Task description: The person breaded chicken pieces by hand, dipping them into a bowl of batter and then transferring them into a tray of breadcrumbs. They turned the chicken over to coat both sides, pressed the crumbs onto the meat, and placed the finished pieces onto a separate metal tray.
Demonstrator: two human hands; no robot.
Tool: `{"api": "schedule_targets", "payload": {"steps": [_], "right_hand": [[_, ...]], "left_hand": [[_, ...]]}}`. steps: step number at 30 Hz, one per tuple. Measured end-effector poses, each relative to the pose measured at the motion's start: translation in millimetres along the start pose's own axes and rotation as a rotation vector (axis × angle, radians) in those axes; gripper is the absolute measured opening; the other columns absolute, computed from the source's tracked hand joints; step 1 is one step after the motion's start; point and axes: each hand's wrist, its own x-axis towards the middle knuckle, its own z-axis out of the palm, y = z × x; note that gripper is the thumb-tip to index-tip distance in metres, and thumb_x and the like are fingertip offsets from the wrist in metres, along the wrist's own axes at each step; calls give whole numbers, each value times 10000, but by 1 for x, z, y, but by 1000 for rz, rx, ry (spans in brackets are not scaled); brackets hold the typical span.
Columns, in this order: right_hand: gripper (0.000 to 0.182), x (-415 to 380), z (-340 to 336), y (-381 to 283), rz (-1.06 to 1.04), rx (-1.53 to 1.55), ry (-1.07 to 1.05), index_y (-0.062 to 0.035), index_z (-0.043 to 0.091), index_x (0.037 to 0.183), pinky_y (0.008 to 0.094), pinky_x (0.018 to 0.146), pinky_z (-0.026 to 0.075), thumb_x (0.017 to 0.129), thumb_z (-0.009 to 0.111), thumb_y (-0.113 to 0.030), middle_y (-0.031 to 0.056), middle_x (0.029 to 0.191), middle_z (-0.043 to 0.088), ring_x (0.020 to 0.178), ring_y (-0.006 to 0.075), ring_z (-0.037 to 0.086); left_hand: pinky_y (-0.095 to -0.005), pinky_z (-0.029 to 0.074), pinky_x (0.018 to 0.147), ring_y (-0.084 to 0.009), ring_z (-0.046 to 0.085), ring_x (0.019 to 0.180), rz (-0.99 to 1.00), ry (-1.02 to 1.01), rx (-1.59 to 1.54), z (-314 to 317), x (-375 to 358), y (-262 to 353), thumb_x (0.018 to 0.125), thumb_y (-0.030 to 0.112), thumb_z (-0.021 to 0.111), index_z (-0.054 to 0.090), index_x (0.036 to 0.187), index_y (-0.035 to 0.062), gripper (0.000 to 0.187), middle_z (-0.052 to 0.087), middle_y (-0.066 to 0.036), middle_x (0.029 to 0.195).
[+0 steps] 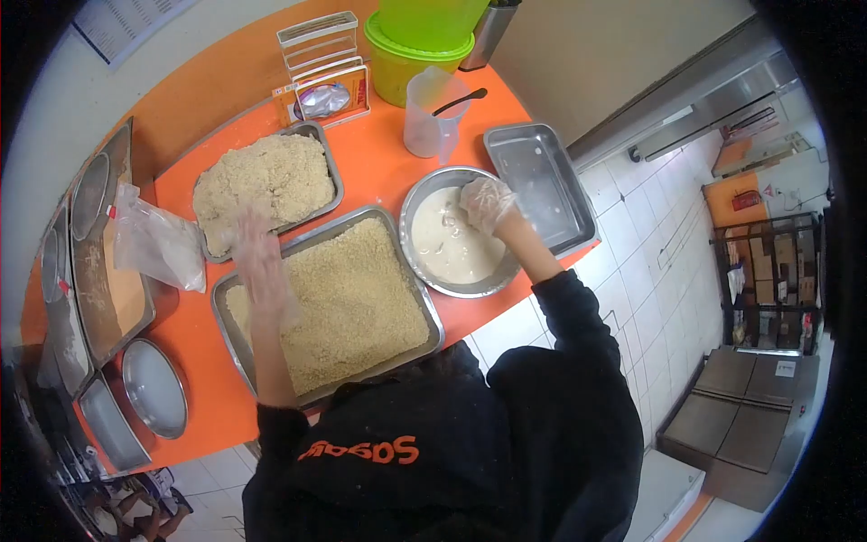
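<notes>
My right hand, in a clear plastic glove, is at the right side of a round metal bowl. Its fingers are curled down at the pale, lumpy batter; what they hold, if anything, is hidden. My left hand, blurred by motion, stretches with extended fingers over the left side of a large metal tray of yellowish crumbs. Its fingertips reach the near edge of a smaller tray, heaped with paler crumbs.
An empty metal pan stands right of the bowl. Behind are a plastic jug with a dark-handled utensil, green tubs and a wire rack. A plastic bag, metal containers and a round pan are left.
</notes>
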Motion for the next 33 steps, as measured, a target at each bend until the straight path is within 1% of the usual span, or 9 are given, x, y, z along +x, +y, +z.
{"api": "schedule_targets", "payload": {"steps": [4,10,13,16,19,22,25,31,33], "right_hand": [[151,-4,-2,3,-43,163,14,-131,679,772,424,823,525,766,648,-279,85,888,679,892,295,654],[219,-28,-69,18,-21,379,-113,-108,696,956,415,925,501,848,672,-296,119,1084,662,1031,329,620],[257,-37,-76,25,-31,479,-49,-79,692,1050,385,926,503,870,702,-262,105,1142,664,1056,279,629],[236,-43,-69,41,-9,1005,-71,-44,677,1038,317,907,500,869,737,-197,51,1115,677,1029,176,623],[216,-41,-74,47,-42,1274,-148,-35,656,1009,273,880,490,845,763,-128,6,1030,671,970,102,589],[161,-46,-84,40,-20,1365,-123,-47,636,921,288,808,482,847,750,-132,-22,921,626,889,92,555],[130,-47,-83,34,3,1496,-60,-49,632,889,294,775,488,832,745,-80,-35,892,637,853,85,562],[119,-36,-90,22,-65,1089,-97,-36,639,893,322,750,519,790,677,10,52,823,672,762,157,602],[134,-39,-119,-1,-42,904,-51,-35,654,909,345,765,531,783,665,9,91,829,680,765,216,624]], "left_hand": [[-479,243,1188,-411,364,1422,108,-55,20,-13,-61,-7,1057,205,361,472,1423,-29,448,421,-216,1527],[-479,350,1123,-413,393,1406,-290,-64,-187,-39,-136,-18,985,93,482,549,1322,-41,368,417,-270,1501],[-464,348,1126,-414,397,1400,-226,-116,-78,-45,-138,-25,983,104,491,555,1314,-36,365,417,-264,1501],[-441,340,1134,-402,409,1392,-116,-56,-98,-39,-127,-22,979,87,489,540,1328,-26,371,442,-248,1485],[-445,336,1136,-397,408,1396,-84,-21,-231,-32,-109,-3,983,80,475,517,1343,-23,376,481,-232,1448],[-446,328,1133,-400,407,1397,-4,-24,-235,-26,-110,2,993,99,468,492,1364,-21,391,482,-230,1443],[-444,288,1176,-361,360,1446,-101,-65,-307,-22,-124,-1,995,98,464,520,1379,1,399,454,-207,1499],[-455,375,1065,-426,404,1394,-243,-35,-312,-31,-130,8,957,149,512,583,1150,-20,266,549,-221,1327],[-453,381,1060,-416,409,1393,-161,-40,-253,-35,-137,-1,942,145,519,586,1163,-21,284,550,-234,1332]]}}
